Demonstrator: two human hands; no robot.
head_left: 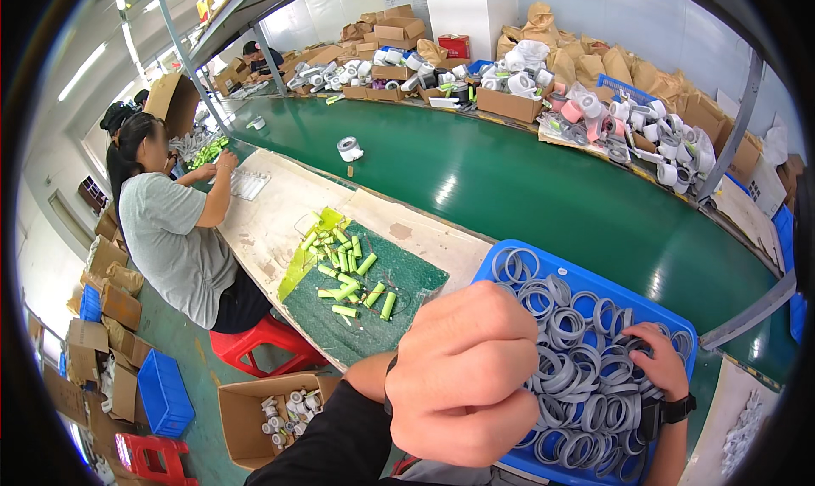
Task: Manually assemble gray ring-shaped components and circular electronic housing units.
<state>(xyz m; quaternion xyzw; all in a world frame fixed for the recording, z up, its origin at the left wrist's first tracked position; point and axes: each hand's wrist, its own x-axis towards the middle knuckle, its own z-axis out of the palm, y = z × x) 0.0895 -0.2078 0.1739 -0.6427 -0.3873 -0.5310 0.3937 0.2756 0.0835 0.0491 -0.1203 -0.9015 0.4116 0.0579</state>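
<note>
My left hand [465,374] is raised close to the camera in a fist, its back toward me. Whatever its curled fingers may hold is hidden. Beneath and beyond it lies a blue tray [689,326] heaped with grey rings [567,323]. My right hand [660,360] rests over the tray's right side, fingers apart and touching the rings; I see none gripped. Left of the tray, several lime-green battery cells [347,274] with thin wires lie scattered on a dark green mat [407,269].
A green conveyor belt [441,176] runs behind the bench, carrying a white round part [349,149]. A co-worker [174,214] sits at the left on a red stool [267,346]. An open carton [242,418] of white parts stands below the bench. Boxes and bags line the far side.
</note>
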